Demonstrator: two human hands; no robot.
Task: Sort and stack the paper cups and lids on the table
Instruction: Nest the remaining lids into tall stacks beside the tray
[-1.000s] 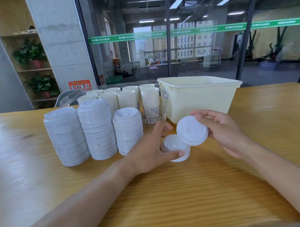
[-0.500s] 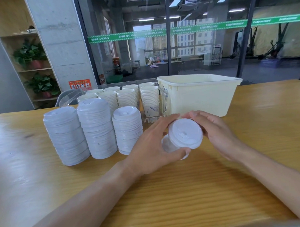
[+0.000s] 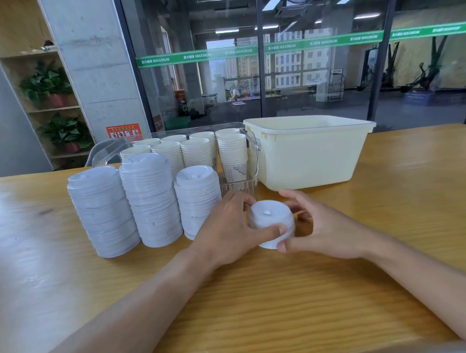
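Step in hand looks like lid stacking: a short lid stack (image 3: 271, 222) sits on the table (image 3: 257, 307) just right of the three tall lid stacks (image 3: 148, 203), in front of the clear cup tray (image 3: 253, 159), with both hands closed round it. Left hand (image 3: 228, 229) grips the left side, thumb along the front lower edge, fingers curled behind near the top. Right hand (image 3: 320, 226) grips the right side, thumb at the base rim just beside the left thumb, fingers arched round the back; fingertips partly hidden by the lids. Both forearms come in low from the near table edge, wrists close to the wood, palms facing each other. Top lid seems seated; can't tell if it is fully nested. Next move likely calls for squaring the short stack, then either fetching more loose lids or shifting it up against the tall stacks. Paper cup stacks (image 3: 196, 151) stand in the tray; cream bin (image 3: 310, 152) is right of the tray, contents not visible.
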